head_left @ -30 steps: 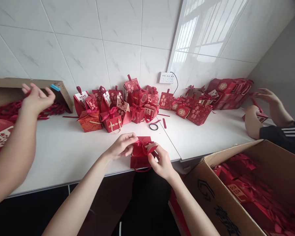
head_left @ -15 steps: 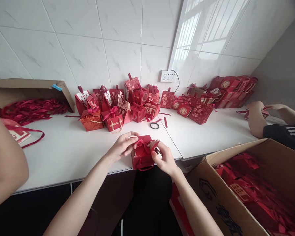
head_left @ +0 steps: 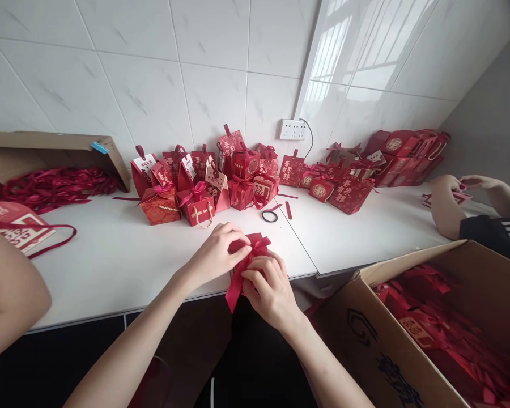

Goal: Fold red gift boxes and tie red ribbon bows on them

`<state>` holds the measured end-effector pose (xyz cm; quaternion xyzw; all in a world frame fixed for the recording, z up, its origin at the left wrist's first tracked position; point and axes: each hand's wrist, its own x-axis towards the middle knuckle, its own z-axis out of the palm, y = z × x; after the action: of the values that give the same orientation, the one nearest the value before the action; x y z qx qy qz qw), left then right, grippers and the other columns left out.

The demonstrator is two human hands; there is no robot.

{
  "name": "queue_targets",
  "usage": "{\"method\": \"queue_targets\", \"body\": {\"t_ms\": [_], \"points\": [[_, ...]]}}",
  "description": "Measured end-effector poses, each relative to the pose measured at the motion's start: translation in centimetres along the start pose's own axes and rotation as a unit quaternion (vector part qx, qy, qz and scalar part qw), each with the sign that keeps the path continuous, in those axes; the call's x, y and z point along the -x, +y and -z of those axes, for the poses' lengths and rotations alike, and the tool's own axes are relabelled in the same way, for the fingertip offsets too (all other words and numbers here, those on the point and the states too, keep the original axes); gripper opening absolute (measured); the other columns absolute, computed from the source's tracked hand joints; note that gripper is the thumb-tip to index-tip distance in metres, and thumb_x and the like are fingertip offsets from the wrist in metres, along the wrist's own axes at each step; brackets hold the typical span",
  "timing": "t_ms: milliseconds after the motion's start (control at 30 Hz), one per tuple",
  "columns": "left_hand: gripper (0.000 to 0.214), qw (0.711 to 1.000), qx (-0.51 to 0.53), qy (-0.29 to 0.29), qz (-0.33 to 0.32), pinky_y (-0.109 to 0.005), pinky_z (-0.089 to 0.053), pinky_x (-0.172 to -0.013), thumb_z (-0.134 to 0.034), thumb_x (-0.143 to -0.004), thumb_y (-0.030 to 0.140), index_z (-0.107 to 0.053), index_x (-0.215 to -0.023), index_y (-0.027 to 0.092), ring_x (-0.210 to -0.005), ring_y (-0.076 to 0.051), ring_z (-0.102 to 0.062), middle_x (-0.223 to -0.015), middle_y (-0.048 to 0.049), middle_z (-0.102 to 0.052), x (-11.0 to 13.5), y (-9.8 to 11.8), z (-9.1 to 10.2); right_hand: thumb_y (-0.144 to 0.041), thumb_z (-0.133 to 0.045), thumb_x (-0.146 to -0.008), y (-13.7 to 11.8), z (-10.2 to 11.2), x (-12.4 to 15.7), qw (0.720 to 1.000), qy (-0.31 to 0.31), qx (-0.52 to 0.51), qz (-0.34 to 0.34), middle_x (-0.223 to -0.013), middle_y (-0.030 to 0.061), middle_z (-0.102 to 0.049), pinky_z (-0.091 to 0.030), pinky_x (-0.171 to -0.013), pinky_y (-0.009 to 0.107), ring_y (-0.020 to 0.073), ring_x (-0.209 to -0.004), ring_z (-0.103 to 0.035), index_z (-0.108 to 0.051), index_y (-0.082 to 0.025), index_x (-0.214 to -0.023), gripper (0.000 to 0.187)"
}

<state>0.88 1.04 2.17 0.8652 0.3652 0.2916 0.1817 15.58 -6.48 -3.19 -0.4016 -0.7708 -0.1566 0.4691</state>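
A small red gift box [head_left: 255, 236] sits at the front edge of the white table, mostly covered by my hands. A red ribbon [head_left: 234, 290] lies across its top, with a loop at the upper right and a tail hanging toward me. My left hand [head_left: 226, 247] pinches the ribbon at the knot from the left. From the right, my right hand [head_left: 270, 286] has its fingers closed on the ribbon just below the knot. The box's front side is hidden behind my right hand.
Several finished-looking red gift boxes [head_left: 195, 211] stand along the wall. A black ring [head_left: 269, 216] lies behind my hands. At the right is a cardboard box [head_left: 352, 328] of red boxes; at the left, a carton [head_left: 121, 161] of ribbons. Co-workers' arms [head_left: 446, 204] flank both sides.
My right hand has moved down and left across the box's front, fingers now closed on the ribbon. A ribbon tail now hangs toward me. My left hand has shifted slightly right onto the knot.
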Motion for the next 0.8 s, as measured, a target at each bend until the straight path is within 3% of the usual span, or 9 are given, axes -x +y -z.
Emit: {"method": "queue_targets", "body": {"t_ms": [200, 333, 400, 433, 500, 567, 600, 667, 800], "points": [[0.015, 0.999, 0.020, -0.024, 0.007, -0.035, -0.045, -0.084, -0.052, -0.083, 0.031, -0.063, -0.079, 0.021, -0.094, -0.020, -0.051, -0.090, -0.0028, -0.059, -0.5, -0.7, -1.3, -0.007, -0.055, -0.080, -0.2, -0.5, 0.5, 1.000, -0.010, 0.012, 0.001, -0.084, 0.0048, -0.059, -0.044, -0.090, 0.040, 0.0179, -0.087, -0.057, -0.056, -0.019, -0.088, 0.014], [0.015, 0.998, 0.063, -0.016, 0.007, -0.033, -0.046, -0.083, -0.053, -0.082, 0.032, -0.063, -0.080, 0.020, -0.095, -0.020, -0.052, -0.091, -0.0031, -0.058, -0.4, -1.2, -1.6, -0.015, -0.054, -0.082, -0.4, 0.8, 0.4, 0.999, -0.049, -0.019, 0.004, -0.085, 0.0040, -0.059, -0.038, -0.095, 0.044, 0.0172, -0.085, -0.057, -0.057, -0.020, -0.087, 0.008], [0.017, 0.997, 0.076, -0.011, 0.014, -0.033, -0.045, -0.085, -0.054, -0.081, 0.034, -0.064, -0.081, 0.020, -0.095, -0.020, -0.052, -0.093, -0.0037, -0.058, -0.3, -1.2, -1.6, -0.022, -0.052, -0.083, 0.1, 2.1, 0.3, 0.997, -0.043, -0.058, -0.029, -0.083, 0.0037, -0.059, -0.039, -0.091, 0.043, 0.0176, -0.082, -0.057, -0.056, -0.020, -0.085, 0.005], [0.018, 0.997, 0.079, -0.008, 0.020, -0.034, -0.044, -0.087, -0.055, -0.080, 0.035, -0.064, -0.081, 0.020, -0.096, -0.020, -0.052, -0.094, -0.0038, -0.057, -0.3, -1.1, -1.6, -0.026, -0.049, -0.085, 0.5, 2.8, 0.3, 0.994, -0.023, -0.070, -0.081, -0.079, 0.0034, -0.058, -0.042, -0.084, 0.040, 0.0173, -0.078, -0.056, -0.054, -0.020, -0.082, 0.008], [0.019, 0.996, 0.081, -0.005, 0.033, -0.035, -0.042, -0.090, -0.056, -0.080, 0.037, -0.064, -0.079, 0.020, -0.096, -0.020, -0.052, -0.094, -0.0039, -0.057, -0.4, -0.9, -1.7, -0.031, -0.040, -0.088, 1.6, 3.8, 0.4, 0.967, -0.002, -0.077, -0.242, -0.066, 0.0009, -0.052, -0.041, -0.065, 0.031, 0.0156, -0.064, -0.051, -0.050, -0.020, -0.072, 0.022], [0.018, 0.996, 0.078, -0.003, 0.042, -0.036, -0.042, -0.090, -0.056, -0.080, 0.036, -0.065, -0.078, 0.021, -0.096, -0.021, -0.051, -0.094, -0.0039, -0.057, -0.4, -0.8, -1.8, -0.041, -0.033, -0.091, 2.7, 4.2, 0.5, 0.912, -0.060, -0.099, -0.393, -0.054, -0.0027, -0.041, -0.033, -0.053, 0.028, 0.0134, -0.052, -0.040, -0.044, -0.021, -0.063, 0.036], [0.017, 0.996, 0.075, 0.000, 0.044, -0.037, -0.042, -0.089, -0.056, -0.080, 0.034, -0.065, -0.078, 0.021, -0.096, -0.021, -0.051, -0.094, -0.0040, -0.057, -0.4, -0.7, -1.9, -0.047, -0.032, -0.090, 3.1, 4.1, 0.5, 0.884, -0.110, -0.128, -0.436, -0.052, -0.0038, -0.036, -0.030, -0.051, 0.027, 0.0126, -0.050, -0.036, -0.042, -0.021, -0.060, 0.041], [0.014, 0.997, 0.067, 0.004, 0.044, -0.036, -0.043, -0.088, -0.055, -0.079, 0.031, -0.064, -0.078, 0.021, -0.096, -0.021, -0.051, -0.094, -0.0041, -0.057, -0.5, -0.7, -2.1, -0.056, -0.035, -0.087, 3.6, 3.7, 0.6, 0.839, -0.186, -0.210, -0.466, -0.052, -0.0046, -0.033, -0.026, -0.051, 0.026, 0.0115, -0.051, -0.033, -0.039, -0.021, -0.058, 0.046], [0.010, 0.997, 0.061, 0.007, 0.041, -0.035, -0.045, -0.086, -0.056, -0.078, 0.027, -0.063, -0.077, 0.021, -0.098, -0.021, -0.049, -0.095, -0.0036, -0.056, -0.4, -0.9, -2.6, -0.057, -0.047, -0.080, 3.5, 3.0, 0.6, 0.791, -0.185, -0.340, -0.473, -0.057, -0.0039, -0.039, -0.027, -0.054, 0.025, 0.0109, -0.056, -0.033, -0.040, -0.020, -0.059, 0.043]]}}
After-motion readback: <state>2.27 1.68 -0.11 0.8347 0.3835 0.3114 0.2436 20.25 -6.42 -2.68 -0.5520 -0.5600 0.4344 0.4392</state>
